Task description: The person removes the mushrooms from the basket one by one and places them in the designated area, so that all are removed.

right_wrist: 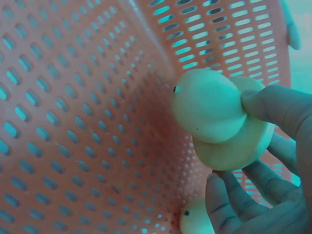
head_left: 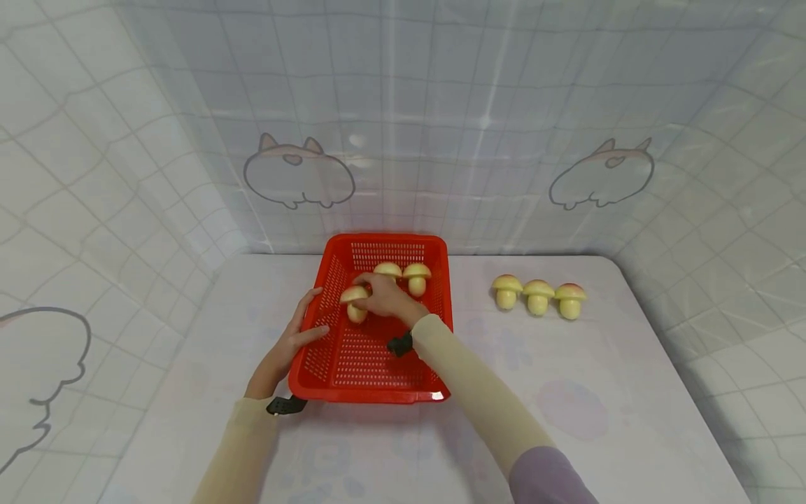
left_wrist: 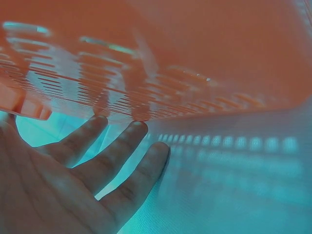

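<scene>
Checked sheeting (head_left: 403, 105) backs the white table (head_left: 504, 399) and red basket (head_left: 371, 395). My outstretched left hand (head_left: 291, 344) touches the basket's left side; my right hand (head_left: 385, 297) pinches a mushroom (right_wrist: 209, 109) inside, apparently positioning it; the next move needs a steady grip.

In the basket (head_left: 359, 394), one mushroom (head_left: 357, 313) sits between my right fingers (right_wrist: 278, 105), with two other mushrooms (head_left: 417, 283) just beyond them. My left fingers (left_wrist: 114, 161) are at the basket's left wall. Well right of my fingers, three more mushrooms (head_left: 538, 302) are on the table (head_left: 504, 364).
</scene>
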Tool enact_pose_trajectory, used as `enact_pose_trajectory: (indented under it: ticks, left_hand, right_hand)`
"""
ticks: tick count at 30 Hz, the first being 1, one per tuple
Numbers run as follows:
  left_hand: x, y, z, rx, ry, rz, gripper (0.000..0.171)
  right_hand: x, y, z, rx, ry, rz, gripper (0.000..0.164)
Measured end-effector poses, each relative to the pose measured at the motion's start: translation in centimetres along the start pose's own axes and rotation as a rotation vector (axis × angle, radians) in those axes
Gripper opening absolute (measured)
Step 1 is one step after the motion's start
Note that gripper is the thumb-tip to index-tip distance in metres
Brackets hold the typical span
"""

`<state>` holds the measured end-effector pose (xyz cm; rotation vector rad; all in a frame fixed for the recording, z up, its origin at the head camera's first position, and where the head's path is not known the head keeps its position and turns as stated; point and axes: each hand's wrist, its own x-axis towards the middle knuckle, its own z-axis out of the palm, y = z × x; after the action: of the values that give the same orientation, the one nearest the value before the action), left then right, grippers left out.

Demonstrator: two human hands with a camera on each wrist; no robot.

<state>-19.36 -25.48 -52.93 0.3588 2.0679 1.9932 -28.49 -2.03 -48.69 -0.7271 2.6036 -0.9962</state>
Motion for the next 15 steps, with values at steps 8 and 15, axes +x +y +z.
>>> enact_pose_trajectory:
  ticks: [8,15]
  left_hand:
    - [0.0,-0.1,0.1,-0.003,0.000,-0.004,0.080]
    - [0.0,-0.4,0.1,0.011,0.010,-0.006,0.080]
  right_hand:
    - [-1.1,-0.3,-1.6,0.020,0.035,-0.042,0.047]
    - [-2.2,-0.6,-3.3,0.082,0.067,-0.076,0.045]
